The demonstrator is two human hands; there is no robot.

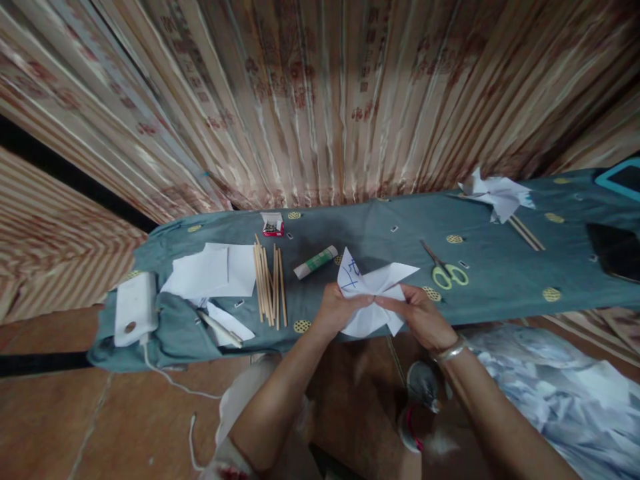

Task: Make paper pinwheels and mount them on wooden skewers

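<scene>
A white paper pinwheel point(385, 281) with blue pen marks on one blade is held out over the table's front edge. My left hand point(334, 310) grips its left side, with the thumb pressed at the centre. From the right, my right hand point(421, 316) pinches it, and that thumb also meets the middle. A small dark dot shows between the two thumbtips; whether it is a pin head I cannot tell. The fingers behind the paper are hidden. Just beyond lies a glue stick point(316, 262), and scissors point(444, 267) with yellow-green handles rest to the right.
Wooden sticks point(268, 283) lie left of the glue stick, near a small red box point(273, 225) of metal pieces. White paper sheets point(210, 270) and a white power strip point(136, 308) are farther left. At the right are finished-looking pinwheels point(497, 193) and a black phone-like object point(615, 250).
</scene>
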